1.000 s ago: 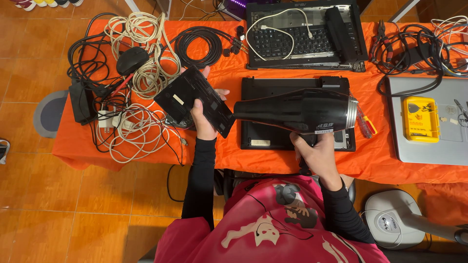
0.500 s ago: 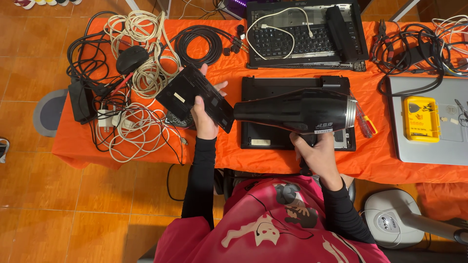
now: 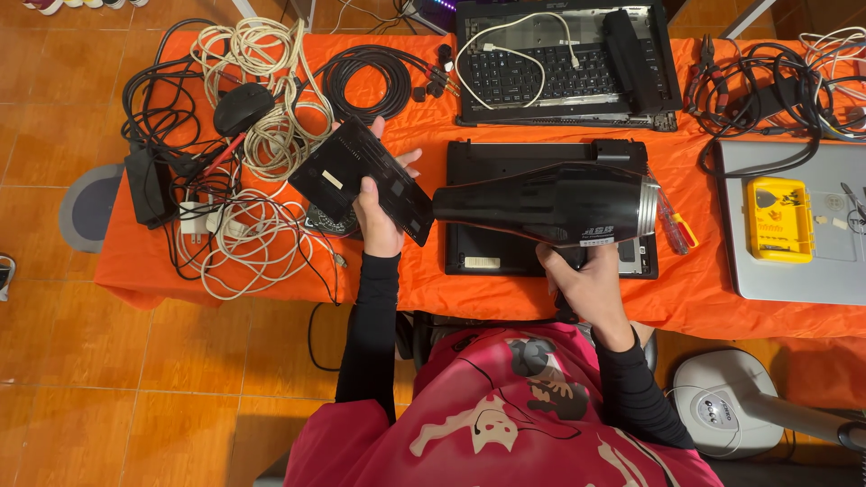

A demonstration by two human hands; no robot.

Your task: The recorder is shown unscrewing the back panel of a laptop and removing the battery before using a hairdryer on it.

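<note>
Cables (image 3: 244,144) and a mouse (image 3: 242,106) lay at the left of the orange table (image 3: 424,280). The left hand (image 3: 377,216) was clamped on a flat black panel (image 3: 361,179), held tilted above the table edge. The right hand (image 3: 588,287) gripped the handle of a black dryer (image 3: 550,204), its nozzle just beside the panel, over an open laptop base (image 3: 492,252). A yellow case (image 3: 779,219) sat on a grey laptop (image 3: 794,271) at right.

Bright even light, sharp, soft shadows
</note>
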